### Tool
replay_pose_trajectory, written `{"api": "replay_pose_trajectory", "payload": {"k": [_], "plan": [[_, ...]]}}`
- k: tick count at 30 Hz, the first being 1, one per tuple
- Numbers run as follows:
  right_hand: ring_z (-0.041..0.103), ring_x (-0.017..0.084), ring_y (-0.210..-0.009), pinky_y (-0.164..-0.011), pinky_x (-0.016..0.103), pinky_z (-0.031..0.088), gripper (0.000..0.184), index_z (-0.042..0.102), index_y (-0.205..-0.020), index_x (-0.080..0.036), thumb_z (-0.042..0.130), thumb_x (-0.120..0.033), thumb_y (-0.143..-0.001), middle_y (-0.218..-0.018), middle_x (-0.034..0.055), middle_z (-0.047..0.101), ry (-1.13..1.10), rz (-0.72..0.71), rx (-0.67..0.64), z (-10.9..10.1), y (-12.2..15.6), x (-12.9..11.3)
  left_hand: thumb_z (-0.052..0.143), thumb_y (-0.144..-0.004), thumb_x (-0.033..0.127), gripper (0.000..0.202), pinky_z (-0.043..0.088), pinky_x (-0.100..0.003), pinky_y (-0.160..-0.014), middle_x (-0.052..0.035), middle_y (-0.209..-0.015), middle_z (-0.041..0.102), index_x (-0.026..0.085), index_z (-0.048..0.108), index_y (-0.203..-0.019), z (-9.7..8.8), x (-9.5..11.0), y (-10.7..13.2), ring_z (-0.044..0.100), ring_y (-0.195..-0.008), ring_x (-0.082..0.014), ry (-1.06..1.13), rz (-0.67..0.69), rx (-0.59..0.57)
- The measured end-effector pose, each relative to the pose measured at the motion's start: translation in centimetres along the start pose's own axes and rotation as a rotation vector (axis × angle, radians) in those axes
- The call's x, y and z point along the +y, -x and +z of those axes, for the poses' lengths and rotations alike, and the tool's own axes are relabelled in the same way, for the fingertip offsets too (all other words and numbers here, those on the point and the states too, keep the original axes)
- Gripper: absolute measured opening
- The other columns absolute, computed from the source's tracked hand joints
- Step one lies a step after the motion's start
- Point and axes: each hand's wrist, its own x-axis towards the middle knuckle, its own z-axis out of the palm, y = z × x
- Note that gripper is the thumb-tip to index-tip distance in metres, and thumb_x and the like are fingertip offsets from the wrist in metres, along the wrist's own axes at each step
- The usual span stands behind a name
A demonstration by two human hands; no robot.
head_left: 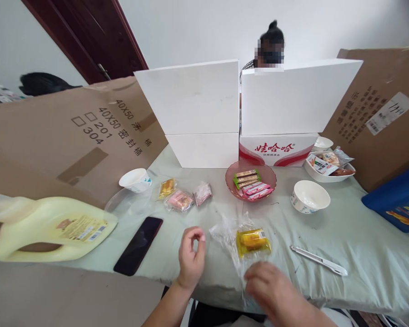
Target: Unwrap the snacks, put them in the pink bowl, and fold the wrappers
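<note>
My left hand (192, 256) is raised at the table's front, its thumb and curled forefinger meeting in a ring with nothing seen between them. To the right, my right hand (269, 286) is blurred, fingers bent downward by the edge of a clear plastic bag (225, 236). Whether those fingertips pinch the bag is not plain. A snack in a yellow wrapper (252, 241) lies on the right part of the crumpled bag, just beyond my right hand. Farther back lie a small yellow packet (167, 188), a pink wrapped snack (179, 200) and a pale pink packet (202, 194).
A pink glass bowl (229, 181) holds green and pink packets. Nearby are paper bowls (310, 197) (135, 180), a white utility knife (320, 260), a phone (138, 245) and a yellow jug (54, 227). White boxes (204, 100) wall the back; a person (271, 43) is behind them.
</note>
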Motion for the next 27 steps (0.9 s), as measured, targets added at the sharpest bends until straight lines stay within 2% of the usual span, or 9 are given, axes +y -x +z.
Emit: {"api": "replay_pose_trajectory", "payload": {"k": [2,4,5,7,10,13,19,23,27], "plan": [[0.063,0.015,-0.08,-0.077,0.026,0.048,0.011,0.062,-0.082,-0.023,0.053,-0.017,-0.087,-0.081,-0.0011,0.068,-0.019,-0.051,-0.24,1.9,0.0,-1.0,0.053,-0.087,0.017,0.014,0.051,-0.033,-0.083,-0.0067,-0.091,0.065,0.021,0.062,-0.096,-0.2,2.0,0.1,0.062,-0.09,-0.0198,-0.077,0.257,-0.296],[0.062,0.014,-0.075,-0.072,0.025,0.047,0.005,0.063,-0.082,-0.023,0.059,-0.021,-0.084,-0.078,-0.0032,0.067,-0.036,-0.018,-0.348,2.7,-0.2,-1.3,0.05,-0.088,0.014,0.022,0.049,-0.037,-0.091,-0.0077,-0.098,0.068,0.023,0.065,-0.102,0.3,3.7,0.3,0.062,-0.099,-0.0219,-0.144,0.412,-0.651],[0.063,0.014,-0.075,-0.071,0.024,0.047,0.004,0.063,-0.085,-0.023,0.06,-0.022,-0.084,-0.081,-0.0029,0.068,-0.046,0.018,-0.341,2.6,-0.4,-1.1,0.049,-0.089,0.015,0.024,0.048,-0.038,-0.094,-0.0077,-0.104,0.068,0.024,0.065,-0.106,0.6,4.2,0.4,0.061,-0.104,-0.0228,-0.189,0.435,-0.786],[0.063,0.015,-0.08,-0.071,0.025,0.047,0.01,0.063,-0.093,-0.023,0.055,-0.021,-0.087,-0.087,-0.0002,0.067,-0.035,0.105,-0.218,1.6,-1.0,-0.4,0.052,-0.089,0.018,0.026,0.047,-0.041,-0.097,-0.0079,-0.112,0.067,0.024,0.065,-0.111,1.5,4.3,0.7,0.059,-0.109,-0.025,-0.33,0.387,-0.908],[0.059,0.022,-0.104,-0.088,0.035,0.045,0.023,0.06,-0.109,-0.021,0.052,-0.015,-0.088,-0.111,0.0074,0.065,0.137,0.179,0.029,0.0,-2.0,1.7,0.058,-0.084,0.021,0.035,0.048,-0.047,-0.094,-0.0124,-0.125,0.061,0.02,0.062,-0.119,2.1,2.9,1.1,0.057,-0.111,-0.0312,-0.607,0.168,-0.821],[0.05,0.029,-0.12,-0.097,0.046,0.04,0.042,0.055,-0.122,-0.021,0.057,-0.01,-0.082,-0.128,0.0112,0.058,0.32,0.211,0.087,-0.4,-2.6,4.2,0.065,-0.077,0.023,0.05,0.046,-0.05,-0.096,-0.0144,-0.137,0.053,0.02,0.059,-0.126,1.6,1.5,1.1,0.053,-0.117,-0.036,-0.766,0.014,-0.758],[0.058,0.024,-0.103,-0.087,0.039,0.046,0.051,0.053,-0.126,-0.024,0.054,-0.01,-0.077,-0.111,0.0074,0.064,0.288,0.333,0.003,-1.5,-2.2,6.5,0.081,-0.059,0.027,0.076,0.039,-0.054,-0.103,-0.0122,-0.146,0.044,0.026,0.057,-0.131,-0.1,0.8,1.1,0.043,-0.129,-0.0419,-0.764,-0.07,-0.83],[0.057,0.024,-0.104,-0.087,0.041,0.048,0.043,0.05,-0.129,-0.024,0.049,-0.02,-0.086,-0.113,0.0089,0.062,0.232,0.256,0.231,-5.2,-3.4,6.8,0.084,-0.055,0.033,0.077,0.038,-0.055,-0.104,-0.0126,-0.144,0.047,0.025,0.06,-0.127,0.0,0.4,1.0,0.042,-0.129,-0.0409,-0.704,-0.082,-0.817],[0.052,0.027,-0.114,-0.096,0.046,0.045,0.042,0.048,-0.132,-0.023,0.047,-0.024,-0.09,-0.122,0.0108,0.058,0.37,0.187,0.45,-9.1,-7.5,8.6,0.087,-0.05,0.034,0.082,0.038,-0.054,-0.105,-0.0134,-0.144,0.046,0.024,0.06,-0.127,0.5,0.5,0.6,0.043,-0.128,-0.0404,-0.693,-0.091,-0.832]]}}
